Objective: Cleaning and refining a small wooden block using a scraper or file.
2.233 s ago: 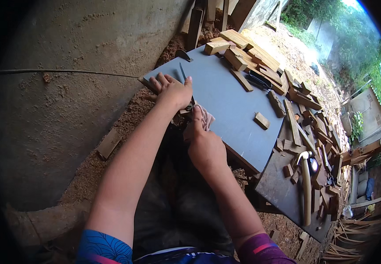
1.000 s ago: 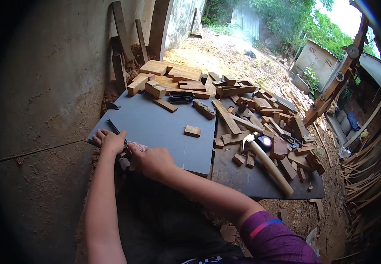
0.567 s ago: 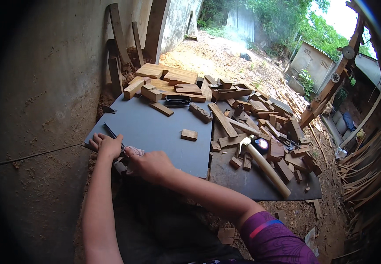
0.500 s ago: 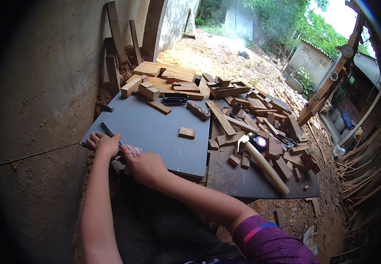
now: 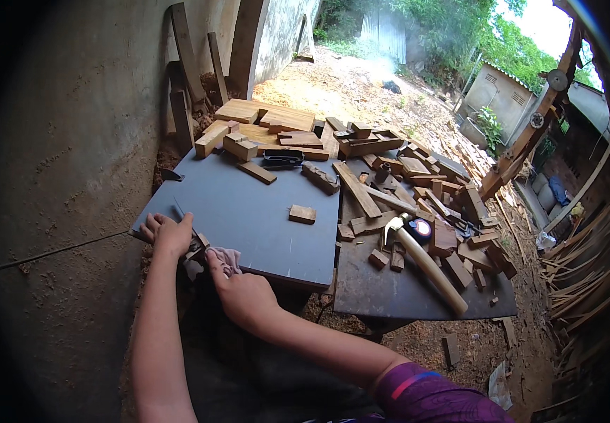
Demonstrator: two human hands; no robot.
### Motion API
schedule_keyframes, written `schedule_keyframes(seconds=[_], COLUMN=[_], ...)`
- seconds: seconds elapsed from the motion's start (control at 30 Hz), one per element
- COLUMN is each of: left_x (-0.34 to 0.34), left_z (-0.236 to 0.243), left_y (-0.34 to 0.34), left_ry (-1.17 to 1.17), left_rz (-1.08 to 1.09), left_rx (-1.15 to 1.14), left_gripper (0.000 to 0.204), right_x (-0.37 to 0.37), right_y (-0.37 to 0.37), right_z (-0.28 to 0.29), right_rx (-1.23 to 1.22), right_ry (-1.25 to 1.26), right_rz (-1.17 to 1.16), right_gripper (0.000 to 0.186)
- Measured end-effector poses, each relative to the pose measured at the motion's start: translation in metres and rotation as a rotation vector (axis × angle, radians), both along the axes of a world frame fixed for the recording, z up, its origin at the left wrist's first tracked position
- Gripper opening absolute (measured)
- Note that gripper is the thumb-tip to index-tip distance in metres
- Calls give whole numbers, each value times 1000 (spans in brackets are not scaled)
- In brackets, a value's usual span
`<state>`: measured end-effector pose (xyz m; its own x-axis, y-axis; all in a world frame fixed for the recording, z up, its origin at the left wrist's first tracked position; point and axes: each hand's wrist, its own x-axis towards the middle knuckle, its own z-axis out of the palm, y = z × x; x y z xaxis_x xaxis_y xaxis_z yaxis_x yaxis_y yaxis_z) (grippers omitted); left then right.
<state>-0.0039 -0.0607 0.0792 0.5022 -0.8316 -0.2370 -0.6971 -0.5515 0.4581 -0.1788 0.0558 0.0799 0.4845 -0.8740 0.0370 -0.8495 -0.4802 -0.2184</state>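
Observation:
Near the left front edge of the grey board, my left hand is curled, its thumb against a thin, dark, blade-like tool. The tool's tip points away from me over the board; its lower part is partly hidden by my fingers. My right hand grips a pale pink cloth just off the board's front edge, beside the tool's near end. A small wooden block lies on the board to the right of both hands.
On the lower dark table at right lie a claw hammer, a round tape measure and many wood offcuts. Wooden pieces and a black tool occupy the board's far side. A wall rises at left.
My right hand has drawn back toward me and slightly right with the cloth, and more of the cloth shows. My left hand has stayed almost in place.

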Motion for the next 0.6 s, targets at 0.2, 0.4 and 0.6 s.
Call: schedule_keyframes(seconds=[0.2, 0.4, 0.6], left_x=[15, 12, 16], left_z=[-23, -23, -22], left_y=[-13, -20, -8], left_ry=[3, -26, -163], left_rz=[80, 49, 28], left_rx=[-54, -76, -324], left_gripper=[94, 91, 72], right_x=[32, -10, 35], right_y=[-34, 25, -40], right_z=[-15, 7, -19], right_rx=[-69, 72, -100], right_ry=[-69, 5, -81], right_rz=[-26, -43, -42], right_gripper=[72, 77, 69])
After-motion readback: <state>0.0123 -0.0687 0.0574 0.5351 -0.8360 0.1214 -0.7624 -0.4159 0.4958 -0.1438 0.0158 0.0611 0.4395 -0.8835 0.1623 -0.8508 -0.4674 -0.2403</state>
